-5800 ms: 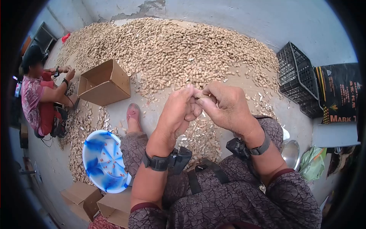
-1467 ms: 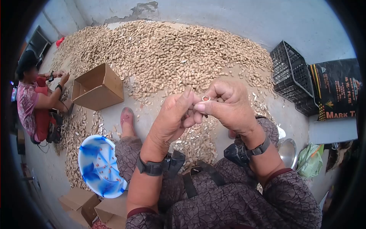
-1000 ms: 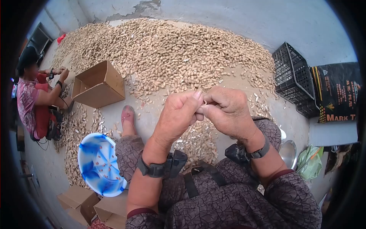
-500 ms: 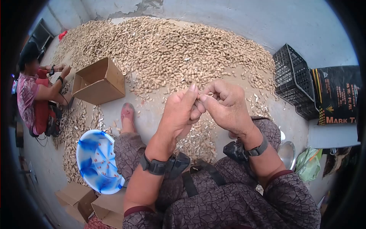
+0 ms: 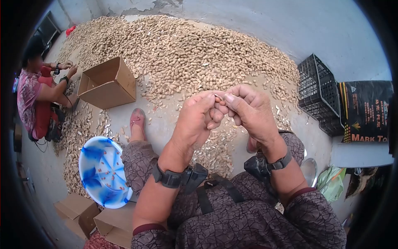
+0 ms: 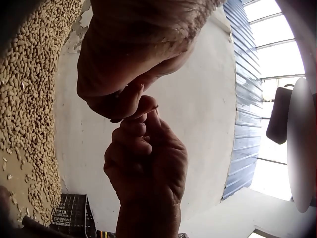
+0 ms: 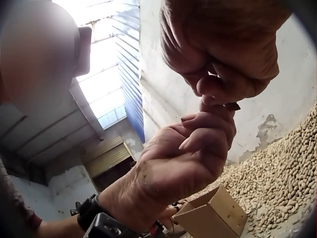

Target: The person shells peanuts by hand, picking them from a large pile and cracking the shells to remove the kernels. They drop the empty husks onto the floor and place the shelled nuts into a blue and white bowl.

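Both hands meet in front of the body, fingertips together over a small cracked peanut (image 5: 218, 99) with a reddish kernel showing. My left hand (image 5: 194, 120) pinches it between thumb and fingers, the other fingers curled below. On the peanut's other side, the right hand (image 5: 253, 111) has its thumb and forefinger pinched at the same spot. From the right wrist, a dark bit of shell (image 7: 233, 106) sticks out between the two hands. In the left wrist view the right hand (image 6: 148, 163) reaches up to the left hand (image 6: 133, 59), and fingers hide most of the peanut.
A big heap of unshelled peanuts (image 5: 178, 54) spreads along the wall. Broken shells (image 5: 213, 155) lie between the feet. At left are a blue-white basin (image 5: 89, 166) with some kernels, a cardboard box (image 5: 110, 93) and a seated person (image 5: 39, 91); black crates (image 5: 317, 83) stand right.
The cracked, pale shell seen at the right thumb earlier now shows reddish kernel at the left fingertips. The right hand has rolled slightly; the basin appears lower left as the head view shifts.
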